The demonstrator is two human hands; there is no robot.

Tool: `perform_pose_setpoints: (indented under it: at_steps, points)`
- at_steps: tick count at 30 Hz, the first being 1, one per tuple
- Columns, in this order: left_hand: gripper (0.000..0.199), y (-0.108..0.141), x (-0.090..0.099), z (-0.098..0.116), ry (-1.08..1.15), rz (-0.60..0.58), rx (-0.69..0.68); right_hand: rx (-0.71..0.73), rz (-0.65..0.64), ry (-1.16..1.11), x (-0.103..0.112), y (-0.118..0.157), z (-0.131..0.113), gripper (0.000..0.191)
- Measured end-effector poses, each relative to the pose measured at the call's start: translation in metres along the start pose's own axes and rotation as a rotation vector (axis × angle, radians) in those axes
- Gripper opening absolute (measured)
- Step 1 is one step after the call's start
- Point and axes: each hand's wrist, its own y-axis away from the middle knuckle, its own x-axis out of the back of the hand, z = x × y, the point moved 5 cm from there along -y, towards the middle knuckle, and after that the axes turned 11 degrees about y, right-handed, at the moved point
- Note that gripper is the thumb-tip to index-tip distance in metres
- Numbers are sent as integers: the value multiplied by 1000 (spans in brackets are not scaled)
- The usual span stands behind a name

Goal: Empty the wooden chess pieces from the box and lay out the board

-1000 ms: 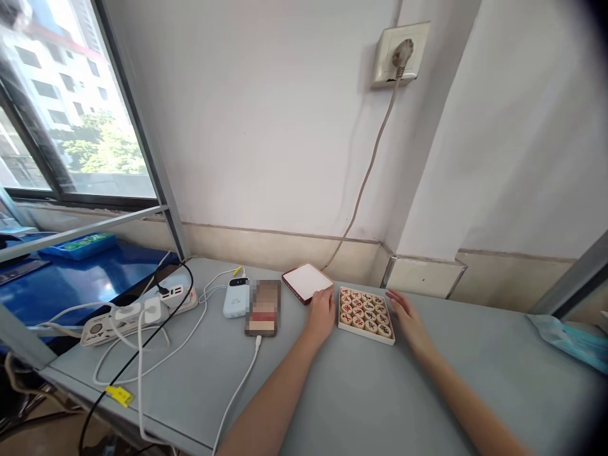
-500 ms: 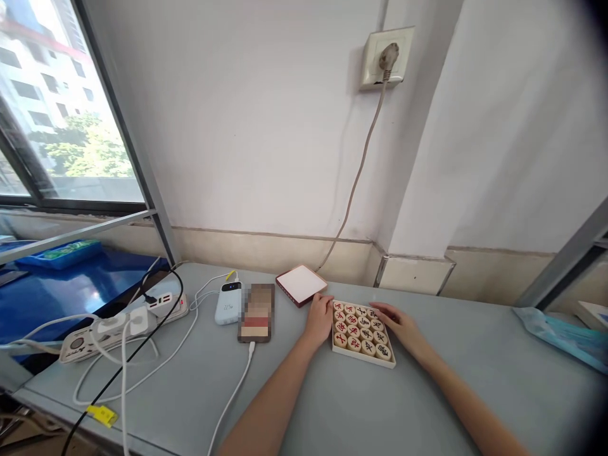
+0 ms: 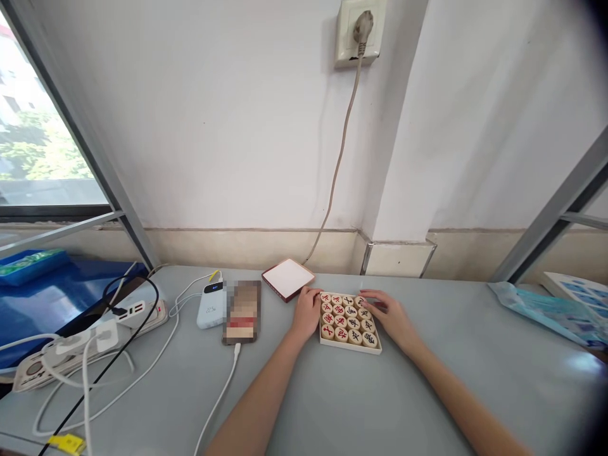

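Observation:
A shallow white box (image 3: 350,347) lies on the grey table, filled with rows of round pieces (image 3: 353,323) that bear red and black characters. My left hand (image 3: 307,311) rests against the box's left side near its far corner, fingers bent round the edge. At the far right corner is my right hand (image 3: 386,315), its fingers apart and the tips over the rim, touching or just above the corner piece. Behind my left hand lies a lid (image 3: 289,278), white inside with dark red sides.
Left of the box lie a phone (image 3: 243,310) with a cable, a pale blue power bank (image 3: 211,307) and a power strip (image 3: 151,315) with tangled cords. A wall socket (image 3: 360,31) holds a plug. A blue plastic packet (image 3: 541,310) lies at the right.
The camera view has turned to the right, so everything appears further left. My right fingers now reach a little further over the box's far right corner piece. My left hand stays at its edge.

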Motion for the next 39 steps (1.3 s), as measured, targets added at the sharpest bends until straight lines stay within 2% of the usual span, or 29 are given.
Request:
perform_pose_setpoints:
  at_steps: [6, 8, 11, 16, 18, 20, 22, 24, 26, 28, 33, 39]
  points:
    - [30, 1, 0, 0, -4, -4, -5, 55, 59, 110, 5, 5, -19, 26]
    - [29, 1, 0, -1, -4, -3, -12, 37, 131, 106, 11, 5, -20, 28]
    - [29, 1, 0, -1, -7, 5, -20, -79, 221, 55, 23, 2, -5, 34]
    - [28, 0, 0, 0, -18, -10, -10, -221, 94, 140, 29, -6, 33, 36]
    - [28, 1, 0, 1, -20, -14, -10, -225, 160, 208, 34, -5, 35, 39]
    - [27, 1, 1, 1, -12, -3, -18, -155, 229, 313, 38, -3, 25, 40]
    - [28, 2, 1, 1, 0, 24, -27, -23, 178, 413, 35, 0, 7, 37]
    - [28, 2, 2, -1, 12, 50, -30, 80, 25, 467, 28, 3, -9, 34]
    - [28, 1, 2, -4, 15, 60, -22, 117, -106, 495, 21, 6, -16, 30]
    - [26, -1, 1, -7, 11, 56, -12, 111, -160, 499, 18, 8, -17, 27]
    - [26, -2, 0, -10, 16, 50, -7, 20, -206, 398, 16, 7, -9, 28]
    - [31, -1, 0, -8, 14, 49, -8, -35, -241, 291, 17, 7, -14, 25]
